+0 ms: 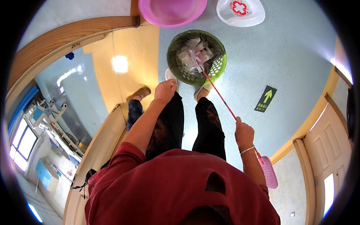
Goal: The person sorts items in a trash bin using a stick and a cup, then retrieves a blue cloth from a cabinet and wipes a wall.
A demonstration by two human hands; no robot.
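Note:
A green perforated plastic waste basket (220,66) stands on the floor before my feet, lined with a dark plastic bag (180,42) that has slipped inward at the right side. Crumpled clear plastic wrappers (188,56) lie inside. My right hand (244,134) grips the thin red shaft of a fly swatter (220,95). The far end of that shaft reaches into the wrappers, while its pink head (269,172) points back beside my right forearm. My left hand (166,90) is curled into a fist just short of the basket's near left rim, with nothing visible in it.
Beyond the basket are a pink basin (173,14) and a white lidded bin or container (240,17) with a red cross mark. Another person's shoe (139,93) is close to my left, by an open door (98,149). A green-arrow exit sign (265,98) marks the floor.

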